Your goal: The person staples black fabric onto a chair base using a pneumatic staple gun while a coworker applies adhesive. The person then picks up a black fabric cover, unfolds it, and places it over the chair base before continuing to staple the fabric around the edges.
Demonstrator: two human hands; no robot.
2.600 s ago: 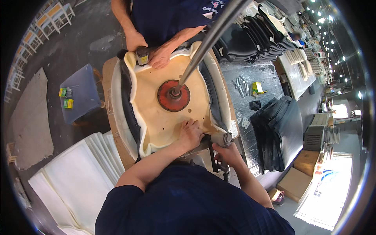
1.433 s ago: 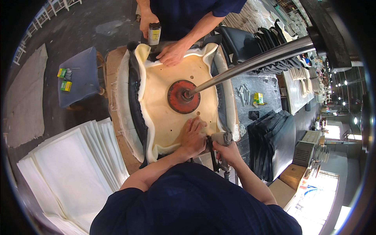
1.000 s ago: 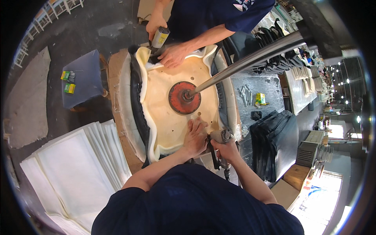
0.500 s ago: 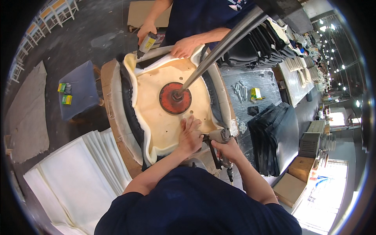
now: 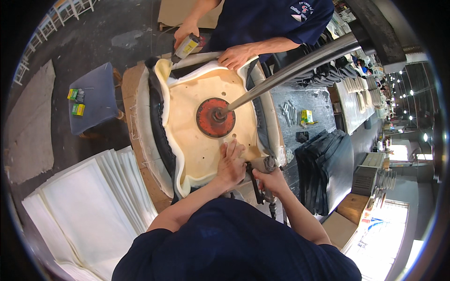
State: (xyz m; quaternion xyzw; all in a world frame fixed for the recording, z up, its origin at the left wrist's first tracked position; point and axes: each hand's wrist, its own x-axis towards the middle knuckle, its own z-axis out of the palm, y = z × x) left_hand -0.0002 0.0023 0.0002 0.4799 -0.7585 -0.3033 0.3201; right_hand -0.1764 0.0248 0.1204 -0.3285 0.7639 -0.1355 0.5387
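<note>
Head view: the right hand (image 5: 273,181) is gripping a gun-shaped tool (image 5: 262,164), the left hand (image 5: 230,169) (fingers extended) touching a pale panel (image 5: 187,119).

Upholstery workshop, by look of it, factory scale. Dead centre: wooden panel (image 5: 187,136) edged with white padding (image 5: 177,161), under red disc (image 5: 205,124) on steel shaft (image 5: 290,72) slanting toward one-two o'clock. Gun-shaped tools: grey tool (image 5: 261,164) at four o'clock, yellow-labelled tool (image 5: 187,45) at eleven, held by co-worker (image 5: 255,28). Stacked material: white sheets (image 5: 84,201) at eight, black sheets (image 5: 336,166) between three and four. Counter (image 5: 323,100) at two carries loose metal strips (image 5: 290,114). Row of white-legged frames (image 5: 64,11) at ten. Ceiling lamps (image 5: 425,137) strung along toward three.
</note>
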